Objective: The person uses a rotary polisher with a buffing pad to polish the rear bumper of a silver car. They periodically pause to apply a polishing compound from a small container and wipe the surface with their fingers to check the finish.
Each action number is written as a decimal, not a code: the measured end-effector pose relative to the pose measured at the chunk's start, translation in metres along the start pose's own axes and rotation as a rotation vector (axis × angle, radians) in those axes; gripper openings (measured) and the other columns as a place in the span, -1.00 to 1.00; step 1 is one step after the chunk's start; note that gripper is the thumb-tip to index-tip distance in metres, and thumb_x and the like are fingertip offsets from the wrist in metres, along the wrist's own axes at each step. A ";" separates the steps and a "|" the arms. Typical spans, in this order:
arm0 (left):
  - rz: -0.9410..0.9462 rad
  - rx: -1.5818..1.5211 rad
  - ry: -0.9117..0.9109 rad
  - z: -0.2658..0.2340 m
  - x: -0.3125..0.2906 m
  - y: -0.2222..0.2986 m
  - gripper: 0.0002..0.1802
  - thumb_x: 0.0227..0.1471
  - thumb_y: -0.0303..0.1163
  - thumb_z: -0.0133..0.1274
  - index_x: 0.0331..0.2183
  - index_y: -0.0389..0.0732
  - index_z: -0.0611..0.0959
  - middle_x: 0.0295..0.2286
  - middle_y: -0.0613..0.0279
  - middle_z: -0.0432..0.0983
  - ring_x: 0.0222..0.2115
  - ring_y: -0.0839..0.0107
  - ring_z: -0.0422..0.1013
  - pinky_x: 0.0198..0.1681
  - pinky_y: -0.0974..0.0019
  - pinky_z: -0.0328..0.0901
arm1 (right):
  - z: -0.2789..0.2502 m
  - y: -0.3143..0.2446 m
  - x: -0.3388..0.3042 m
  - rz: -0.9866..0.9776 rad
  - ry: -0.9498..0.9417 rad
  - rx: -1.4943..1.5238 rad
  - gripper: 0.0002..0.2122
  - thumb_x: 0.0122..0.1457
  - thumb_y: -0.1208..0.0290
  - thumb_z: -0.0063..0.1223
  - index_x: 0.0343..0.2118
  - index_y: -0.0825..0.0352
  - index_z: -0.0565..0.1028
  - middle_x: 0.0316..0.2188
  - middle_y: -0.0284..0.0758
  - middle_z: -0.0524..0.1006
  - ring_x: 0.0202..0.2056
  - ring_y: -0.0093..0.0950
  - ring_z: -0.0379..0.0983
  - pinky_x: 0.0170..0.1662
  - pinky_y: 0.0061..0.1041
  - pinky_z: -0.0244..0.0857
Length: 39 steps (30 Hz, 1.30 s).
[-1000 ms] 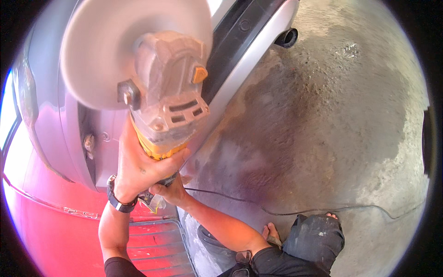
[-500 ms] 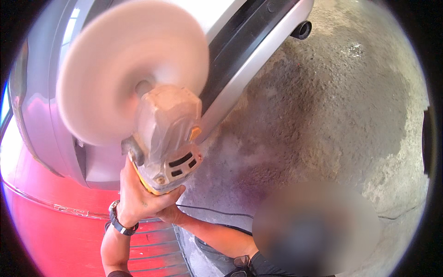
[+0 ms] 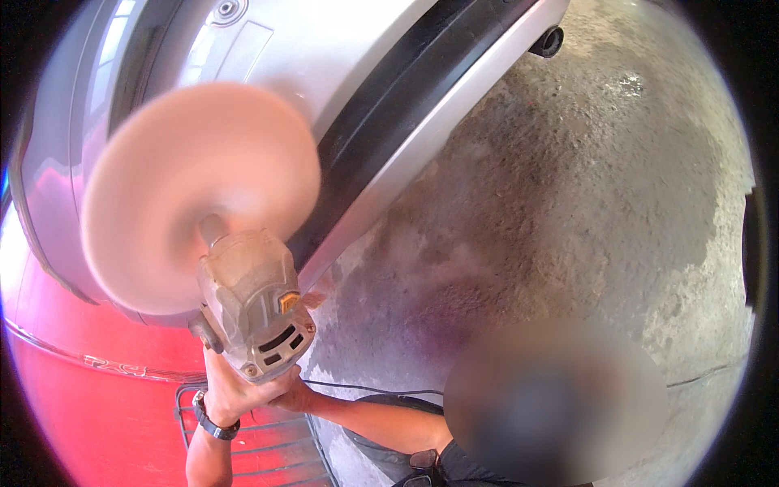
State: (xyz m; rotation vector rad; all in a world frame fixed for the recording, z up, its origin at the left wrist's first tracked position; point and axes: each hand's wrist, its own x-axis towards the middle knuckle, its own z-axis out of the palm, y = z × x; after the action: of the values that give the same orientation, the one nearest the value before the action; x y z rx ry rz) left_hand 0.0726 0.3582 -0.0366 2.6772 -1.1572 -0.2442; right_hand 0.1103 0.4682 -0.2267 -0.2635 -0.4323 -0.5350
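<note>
Here's the left hand (image 3: 242, 394), black watch (image 3: 217, 423) on its wrist, fingers wrapped close around the body of a dusty, grey-brown power polisher (image 3: 251, 284), just behind its vented head with an orange button (image 3: 288, 303). Right hand (image 3: 294, 397) tucked in against it, mostly hidden, so I can't tell how far it's closed or on what!

Out front, a broad, round, pale pinkish pad (image 3: 178, 178), blurred as if spinning, stands before the silver car body (image 3: 316, 57); touching or apart, I can't say. Beyond: black plastic bumper strip (image 3: 406, 89), dark round exhaust pipe (image 3: 550, 42), rough grey concrete floor (image 3: 584, 203); lower left, a glossy red body panel (image 3: 97, 333).

Danger, as I judge it: a tilted pad edge catching that bumper strip could kick the tool sideways; dwelling too long could burn the finish; the thin black cord (image 3: 373, 388) could snag the forearm.

Writing? Raised characters on the red panel's trim strip (image 3: 122, 369), too warped for me to read; no legible label on the polisher
</note>
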 end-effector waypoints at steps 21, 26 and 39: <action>0.097 -0.074 0.064 0.011 0.053 0.062 -0.44 -0.30 -0.35 0.45 -0.18 -0.31 0.68 -0.30 0.19 0.69 -0.33 0.44 0.60 -0.21 0.30 0.50 | -0.015 -0.064 0.044 -0.045 0.010 0.094 -0.23 -0.03 0.06 0.54 0.18 0.31 0.39 0.07 -0.28 0.53 0.12 -0.42 0.44 0.22 -0.31 0.30; 0.126 -0.070 0.033 0.015 0.071 0.095 -0.49 -0.28 -0.39 0.43 -0.20 -0.34 0.68 -0.34 0.20 0.69 -0.36 0.47 0.59 -0.21 0.30 0.50 | -0.020 -0.091 0.053 -0.047 0.042 0.094 -0.23 0.00 0.06 0.52 0.19 0.32 0.37 0.10 -0.30 0.51 0.12 -0.45 0.44 0.20 -0.37 0.32; 0.256 -0.135 0.043 0.026 0.125 0.158 -0.25 -0.25 -0.29 0.46 -0.01 -0.38 0.56 -0.17 0.15 0.65 -0.19 0.46 0.54 -0.04 0.29 0.44 | -0.034 -0.197 0.081 -0.176 0.118 0.076 -0.52 0.06 0.14 0.49 -0.08 0.30 0.54 -0.26 -0.46 0.61 -0.20 -0.58 0.56 -0.10 -0.50 0.47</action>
State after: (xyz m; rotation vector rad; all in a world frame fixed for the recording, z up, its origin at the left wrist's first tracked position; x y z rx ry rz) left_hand 0.0409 0.1572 -0.0287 2.3767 -1.3999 -0.2118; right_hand 0.0779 0.2578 -0.1934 -0.1209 -0.3622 -0.7008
